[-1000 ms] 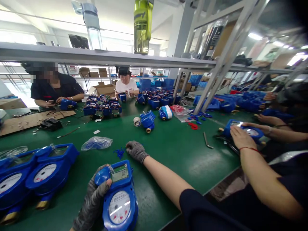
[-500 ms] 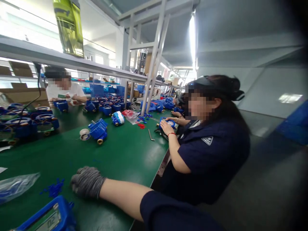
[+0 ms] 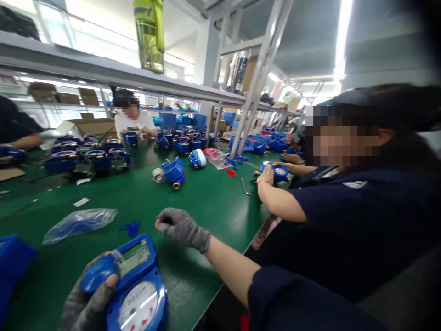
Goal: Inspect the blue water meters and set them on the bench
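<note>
My left hand [image 3: 86,303], in a grey glove, grips a blue water meter [image 3: 138,294] at the near edge of the green table [image 3: 213,202]. Its thumb rests on the meter's round blue cap beside the small display. My gloved right hand [image 3: 181,227] hovers just above the table to the right of the meter, fingers curled together. Nothing shows between them. A small heap of blue plastic bits [image 3: 131,227] lies a short way left of that hand.
A clear bag of blue parts [image 3: 79,223] lies left of the heap. Another meter [image 3: 174,172], a tape roll [image 3: 158,174] and a metal tool [image 3: 244,186] lie mid-table. A co-worker [image 3: 361,207] sits close on my right, handling a meter [image 3: 279,172]. Other people work across the table.
The view swung right toward the co-worker and has come partway back, so the meter and my left hand show again. My right hand has lifted off the table and curled its fingers.
</note>
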`<action>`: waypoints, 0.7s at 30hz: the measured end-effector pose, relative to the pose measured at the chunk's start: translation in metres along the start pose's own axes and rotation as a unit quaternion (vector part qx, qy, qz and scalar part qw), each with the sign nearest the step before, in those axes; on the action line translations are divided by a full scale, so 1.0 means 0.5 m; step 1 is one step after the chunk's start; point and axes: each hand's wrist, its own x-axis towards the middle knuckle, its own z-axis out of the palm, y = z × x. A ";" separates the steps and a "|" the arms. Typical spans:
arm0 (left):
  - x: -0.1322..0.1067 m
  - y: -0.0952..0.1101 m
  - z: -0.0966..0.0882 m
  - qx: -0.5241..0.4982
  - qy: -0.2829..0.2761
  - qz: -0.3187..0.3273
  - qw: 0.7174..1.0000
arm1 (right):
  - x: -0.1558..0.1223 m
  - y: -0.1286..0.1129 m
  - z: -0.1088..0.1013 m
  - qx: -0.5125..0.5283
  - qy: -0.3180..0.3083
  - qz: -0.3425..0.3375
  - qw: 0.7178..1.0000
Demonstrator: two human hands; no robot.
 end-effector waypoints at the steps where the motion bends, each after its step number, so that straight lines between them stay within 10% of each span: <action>1: 0.000 0.000 -0.001 -0.011 0.001 -0.005 1.000 | -0.025 -0.014 -0.016 0.037 0.006 -0.012 0.999; 8: 0.017 -0.008 -0.010 -0.018 -0.056 0.051 0.997 | -0.136 -0.080 -0.045 0.124 0.000 -0.068 0.990; 21: 0.007 -0.001 0.000 -0.015 -0.042 0.046 0.998 | -0.111 -0.102 -0.043 -0.049 -0.058 -0.148 0.986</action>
